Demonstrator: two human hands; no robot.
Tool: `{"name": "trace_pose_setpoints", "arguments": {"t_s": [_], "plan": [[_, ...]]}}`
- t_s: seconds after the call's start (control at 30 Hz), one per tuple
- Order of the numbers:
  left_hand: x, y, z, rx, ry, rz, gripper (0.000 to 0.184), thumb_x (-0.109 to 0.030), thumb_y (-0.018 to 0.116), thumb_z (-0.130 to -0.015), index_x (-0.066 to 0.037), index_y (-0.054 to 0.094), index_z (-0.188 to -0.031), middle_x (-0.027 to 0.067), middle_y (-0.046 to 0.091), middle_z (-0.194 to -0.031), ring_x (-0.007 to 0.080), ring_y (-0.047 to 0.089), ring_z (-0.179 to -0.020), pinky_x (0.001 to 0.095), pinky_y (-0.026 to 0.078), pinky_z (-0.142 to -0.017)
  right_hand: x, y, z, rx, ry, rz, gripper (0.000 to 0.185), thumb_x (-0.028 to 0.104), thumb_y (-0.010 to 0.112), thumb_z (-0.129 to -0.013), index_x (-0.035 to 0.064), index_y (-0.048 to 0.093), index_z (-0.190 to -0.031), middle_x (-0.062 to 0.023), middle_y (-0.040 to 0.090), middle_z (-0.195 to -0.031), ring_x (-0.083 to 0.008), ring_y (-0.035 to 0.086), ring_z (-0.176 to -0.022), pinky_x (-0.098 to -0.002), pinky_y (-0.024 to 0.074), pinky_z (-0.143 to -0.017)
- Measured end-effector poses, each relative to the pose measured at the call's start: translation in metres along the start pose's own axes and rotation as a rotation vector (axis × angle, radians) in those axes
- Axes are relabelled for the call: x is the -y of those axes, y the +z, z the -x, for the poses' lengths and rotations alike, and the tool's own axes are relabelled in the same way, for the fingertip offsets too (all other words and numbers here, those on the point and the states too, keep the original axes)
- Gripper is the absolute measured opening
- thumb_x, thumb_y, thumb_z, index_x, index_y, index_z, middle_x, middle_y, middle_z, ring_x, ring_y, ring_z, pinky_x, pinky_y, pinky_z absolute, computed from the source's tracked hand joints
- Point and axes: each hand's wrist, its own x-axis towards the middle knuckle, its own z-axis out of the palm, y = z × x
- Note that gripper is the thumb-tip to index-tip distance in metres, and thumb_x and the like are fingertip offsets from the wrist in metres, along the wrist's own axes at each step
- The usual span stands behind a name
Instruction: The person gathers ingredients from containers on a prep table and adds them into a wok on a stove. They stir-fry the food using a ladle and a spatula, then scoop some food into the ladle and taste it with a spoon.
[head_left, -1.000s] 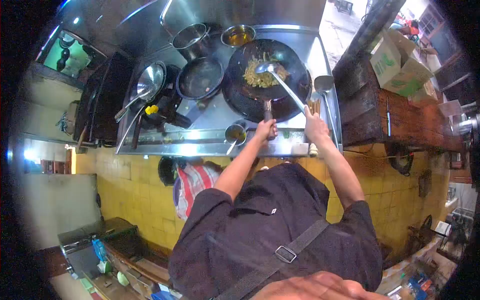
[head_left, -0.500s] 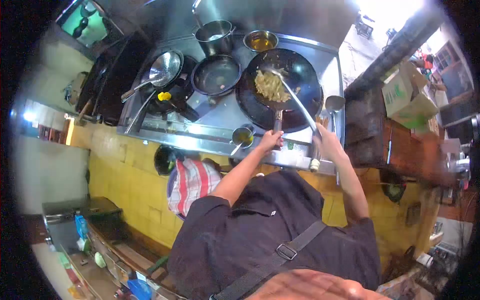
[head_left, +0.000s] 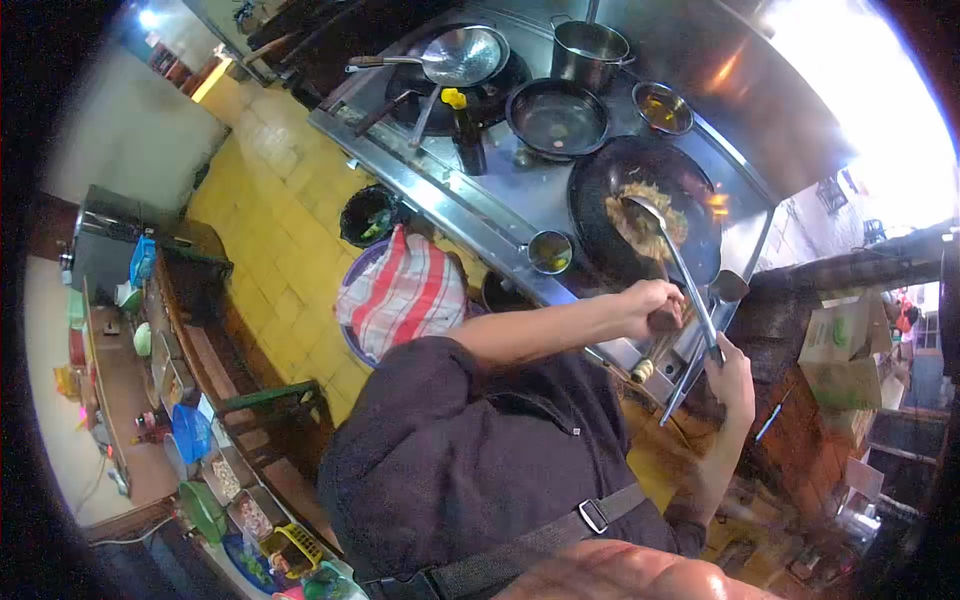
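My left hand [head_left: 652,306] is closed around the handle of a black wok [head_left: 592,190] at the right part of the stove. Pale, shredded-looking food [head_left: 640,225] lies inside the wok. In my right hand [head_left: 732,382] is the handle of a long metal ladle [head_left: 682,262], with its bowl in the food. A second long-handled utensil [head_left: 728,286] rests beside the wok's right side. Near the stove's front edge, left of my left hand, stands a small metal cup [head_left: 549,252].
Behind are a steel pot [head_left: 590,52], a dark pan [head_left: 558,118] and an oil bowl [head_left: 663,108]. A strainer [head_left: 462,56] and a yellow-capped bottle [head_left: 466,135] are left. A striped cloth [head_left: 405,295] covers a tub below; a cardboard box [head_left: 842,345] stands right.
The whole view has rotated, so the stove now slants down to the right. Both hands keep their grips, and the ladle bowl has shifted within the food.
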Motion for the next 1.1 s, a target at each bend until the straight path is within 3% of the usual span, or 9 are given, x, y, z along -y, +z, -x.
{"name": "trace_pose_setpoints", "arguments": {"t_s": [0.1, 0.23, 0.3, 0.4, 0.47, 0.57, 0.83, 0.9, 1.1], "plan": [[-0.011, -0.008, 0.001, 0.176, -0.244, 0.043, 0.019, -0.014, 0.056, -0.086, -0.002, 0.054, -0.071, 0.0091, 0.057, -0.059, 0.018, 0.058, -0.051, 0.0323, 0.049, -0.052, 0.049, -0.015, 0.004, 0.068, 0.083, 0.002, 0.046, 0.006, 0.057, -0.077, 0.0007, 0.053, -0.123, -0.0282, 0.061, -0.087, -0.0315, 0.066, -0.082, -0.0361, 0.0494, -0.07], [0.011, -0.106, -0.051, 0.143, -0.041, -0.008, 0.02, -0.015, 0.058, -0.086, -0.005, 0.054, -0.069, 0.0031, 0.052, -0.056, 0.0127, 0.052, -0.049, 0.0303, 0.048, -0.05, 0.032, 0.03, 0.015, 0.069, 0.121, -0.067, 0.05, 0.005, 0.058, -0.079, 0.0035, 0.048, -0.128, -0.0277, 0.059, -0.08, -0.0305, 0.067, -0.076, -0.0362, 0.0492, -0.067], [0.027, -0.06, -0.004, -0.094, -0.016, -0.256, 0.017, -0.012, 0.056, -0.086, -0.007, 0.056, -0.07, 0.0034, 0.053, -0.058, 0.0134, 0.053, -0.052, 0.0288, 0.047, -0.051, 0.044, 0.033, 0.019, 0.07, 0.216, 0.046, 0.053, 0.005, 0.057, -0.079, 0.0039, 0.045, -0.131, -0.0293, 0.06, -0.082, -0.0332, 0.066, -0.077, -0.038, 0.0492, -0.068], [0.035, -0.019, 0.035, -0.019, -0.186, -0.079, 0.016, -0.013, 0.056, -0.086, -0.006, 0.057, -0.071, 0.0057, 0.057, -0.061, 0.0146, 0.057, -0.056, 0.0304, 0.048, -0.053, 0.045, 0.039, 0.018, 0.016, 0.218, 0.012, 0.053, 0.005, 0.059, -0.079, 0.0024, 0.045, -0.13, -0.0304, 0.06, -0.086, -0.0384, 0.065, -0.082, -0.0391, 0.0492, -0.068], [0.018, -0.015, 0.034, 0.029, -0.054, -0.492, 0.017, -0.015, 0.055, -0.086, -0.006, 0.058, -0.073, 0.0068, 0.058, -0.063, 0.0155, 0.057, -0.056, 0.0324, 0.048, -0.055, 0.046, 0.038, 0.019, 0.059, 0.239, -0.029, 0.055, 0.005, 0.061, -0.078, 0.0034, 0.045, -0.131, -0.0303, 0.06, -0.086, -0.0415, 0.063, -0.084, -0.0406, 0.0491, -0.068], [-0.008, -0.063, -0.032, -0.017, -0.08, -0.144, 0.019, -0.018, 0.055, -0.087, -0.007, 0.058, -0.072, 0.007, 0.06, -0.062, 0.0167, 0.057, -0.056, 0.0315, 0.048, -0.056, 0.047, 0.034, 0.02, 0.123, 0.22, 0.111, 0.048, 0.015, 0.052, -0.084, 0.0101, 0.045, -0.131, -0.0306, 0.061, -0.083, -0.0428, 0.062, -0.084, -0.0492, 0.0479, -0.069], [0.037, -0.034, 0.035, -0.013, -0.112, -0.528, 0.013, -0.01, 0.058, -0.084, -0.001, 0.055, -0.074, 0.0069, 0.056, -0.062, 0.0176, 0.056, -0.053, 0.0324, 0.05, -0.055, 0.045, 0.046, 0.02, 0.109, 0.352, 0.117, 0.051, 0.01, 0.047, -0.086, 0.0089, 0.039, -0.135, -0.0295, 0.062, -0.083, -0.0444, 0.062, -0.081, -0.0516, 0.0495, -0.071], [0.003, -0.054, 0.001, 0.145, 0.12, -0.584, 0.012, -0.011, 0.058, -0.084, -0.001, 0.056, -0.078, 0.0057, 0.056, -0.062, 0.0173, 0.056, -0.053, 0.0326, 0.05, -0.055, 0.054, 0.039, 0.026, 0.157, 0.299, 0.137, 0.053, 0.004, 0.046, -0.082, 0.0071, 0.039, -0.135, -0.0299, 0.062, -0.082, -0.0442, 0.063, -0.081, -0.0516, 0.0502, -0.071], [0.037, -0.047, 0.014, -0.16, -0.14, -0.418, 0.013, -0.014, 0.057, -0.087, -0.005, 0.053, -0.078, 0.0031, 0.053, -0.059, 0.014, 0.055, -0.051, 0.0299, 0.05, -0.056, 0.042, 0.051, 0.01, 0.107, 0.446, 0.243, 0.05, 0.007, 0.043, -0.088, 0.0094, 0.036, -0.137, -0.0278, 0.063, -0.086, -0.0415, 0.064, -0.084, -0.0501, 0.0512, -0.073]]}}
